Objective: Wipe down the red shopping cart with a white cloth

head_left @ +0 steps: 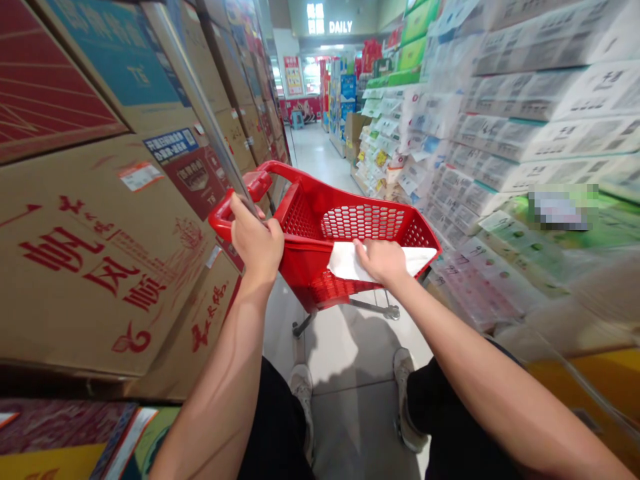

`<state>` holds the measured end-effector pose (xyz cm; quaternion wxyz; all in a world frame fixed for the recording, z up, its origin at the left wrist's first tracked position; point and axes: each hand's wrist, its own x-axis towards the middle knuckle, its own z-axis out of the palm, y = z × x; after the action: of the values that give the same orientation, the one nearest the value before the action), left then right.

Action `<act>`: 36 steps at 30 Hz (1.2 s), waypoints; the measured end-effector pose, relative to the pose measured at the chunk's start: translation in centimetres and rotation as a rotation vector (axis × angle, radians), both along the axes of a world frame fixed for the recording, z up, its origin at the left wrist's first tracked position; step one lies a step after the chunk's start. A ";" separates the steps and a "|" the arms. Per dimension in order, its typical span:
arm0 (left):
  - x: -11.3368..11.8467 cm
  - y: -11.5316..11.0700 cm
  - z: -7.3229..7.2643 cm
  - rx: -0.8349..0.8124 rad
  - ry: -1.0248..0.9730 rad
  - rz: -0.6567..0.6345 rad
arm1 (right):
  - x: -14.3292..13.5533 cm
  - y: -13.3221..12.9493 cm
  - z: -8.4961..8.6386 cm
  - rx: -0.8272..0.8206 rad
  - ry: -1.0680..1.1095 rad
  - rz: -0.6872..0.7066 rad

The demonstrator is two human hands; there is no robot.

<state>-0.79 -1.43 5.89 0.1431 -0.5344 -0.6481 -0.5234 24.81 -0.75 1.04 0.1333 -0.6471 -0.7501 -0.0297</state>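
A red plastic shopping cart (300, 253) stands in front of me, turned sideways in the aisle, with honeycomb-mesh walls. My left hand (257, 237) is closed round a shiny metal pole (200, 100) beside the cart's handle; the pole slants up to the upper left, and its lower end is hidden by the hand. Over the cart's near side rim, my right hand (385, 260) is closed on a white cloth (345, 261), which lies against the red plastic. The cloth's far part shows beyond my fingers.
Stacked cardboard cartons (100, 247) line the left side closely. Packs of tissue (525, 140) are piled along the right, blurred. The tiled floor (345, 373) runs ahead down the aisle to a blue stool (297, 119). My shoes (407, 400) stand just behind the cart wheels.
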 end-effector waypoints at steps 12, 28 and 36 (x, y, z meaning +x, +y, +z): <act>1.9 0.0 -0.1 0.055 -0.074 0.062 | -0.3 0.2 -1.1 0.105 0.077 0.007; 0.7 -0.2 -0.2 0.045 -0.003 0.030 | -1.7 0.4 -2.1 0.293 0.107 0.183; 1.8 0.1 0.0 0.053 -0.064 0.034 | -0.5 0.4 -3.6 0.351 0.119 0.064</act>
<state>1.04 -1.36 5.89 0.1452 -0.5024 -0.6471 -0.5548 24.29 -0.30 -2.53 0.2891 -0.5902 -0.7445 -0.1177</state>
